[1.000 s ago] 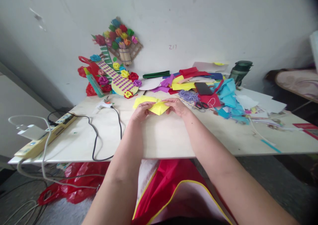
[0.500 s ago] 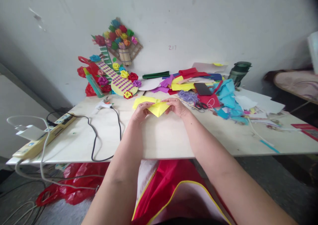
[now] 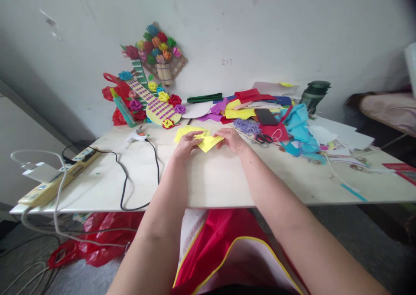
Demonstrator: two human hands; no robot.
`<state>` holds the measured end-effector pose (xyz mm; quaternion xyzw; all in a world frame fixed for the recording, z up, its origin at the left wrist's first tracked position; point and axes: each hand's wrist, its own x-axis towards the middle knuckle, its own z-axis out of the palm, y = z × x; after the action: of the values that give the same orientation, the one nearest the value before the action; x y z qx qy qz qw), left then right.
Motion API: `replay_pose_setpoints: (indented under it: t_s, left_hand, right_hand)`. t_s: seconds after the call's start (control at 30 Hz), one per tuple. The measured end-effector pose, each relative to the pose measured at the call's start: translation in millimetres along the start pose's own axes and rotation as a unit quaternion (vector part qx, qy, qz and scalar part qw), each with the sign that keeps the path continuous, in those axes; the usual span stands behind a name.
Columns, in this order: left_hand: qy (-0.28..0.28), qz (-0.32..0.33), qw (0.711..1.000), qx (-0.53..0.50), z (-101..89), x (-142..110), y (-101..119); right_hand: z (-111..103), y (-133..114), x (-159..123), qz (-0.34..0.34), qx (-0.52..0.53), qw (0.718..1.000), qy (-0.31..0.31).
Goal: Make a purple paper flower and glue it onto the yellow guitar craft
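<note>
Between my two hands is a small piece of yellow paper [image 3: 208, 144], folded, with one corner pointing down towards me. My left hand [image 3: 187, 144] pinches its left side, and my right hand [image 3: 230, 139] pinches the right side. Just behind my left fingers, more yellow paper [image 3: 182, 132] lies on the table. Scissors [image 3: 264, 138] with dark handles and a bundle of purple yarn [image 3: 246, 126] lie to the right of my right hand.
A hot glue gun [image 3: 137, 136] with a black cord lies left of my hands, near a power strip [image 3: 58, 178]. Coloured paper [image 3: 240, 112], a phone [image 3: 265, 117] and a dark green bottle [image 3: 314, 95] stand along the back. Paper flowers [image 3: 162, 96] decorate a guitar shape by the wall.
My left fingers have shifted slightly on the yellow paper, and its top fold looks a little more spread between my hands. The rest of the table is unchanged.
</note>
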<state>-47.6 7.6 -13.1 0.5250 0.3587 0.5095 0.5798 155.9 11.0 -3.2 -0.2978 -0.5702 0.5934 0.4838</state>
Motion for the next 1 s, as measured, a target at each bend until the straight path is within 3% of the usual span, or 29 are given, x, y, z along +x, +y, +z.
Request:
replay_pose_setpoints:
  t_s: [0.17, 0.33, 0.7, 1.0]
  left_hand:
    - [-0.006, 0.015, 1.0, 0.014, -1.6, 1.2, -1.5]
    - [-0.004, 0.023, 0.999, 0.047, 1.4, 0.3, -1.1]
    - [0.005, -0.014, 1.0, -0.018, -1.9, 0.6, -1.2]
    - [0.017, -0.03, 0.999, 0.0, -1.7, 1.5, -2.0]
  right_hand:
    - [5.9, -2.4, -1.4, 0.032, -0.054, 0.996, 0.057]
    - [5.7, -2.2, -2.5, 0.085, -0.103, 0.99, 0.035]
    - [9.8, -6.3, -4.8, 0.082, -0.115, 0.989, 0.052]
    - [9.7, -5.1, -4.5, 0.073, -0.11, 0.99, 0.049]
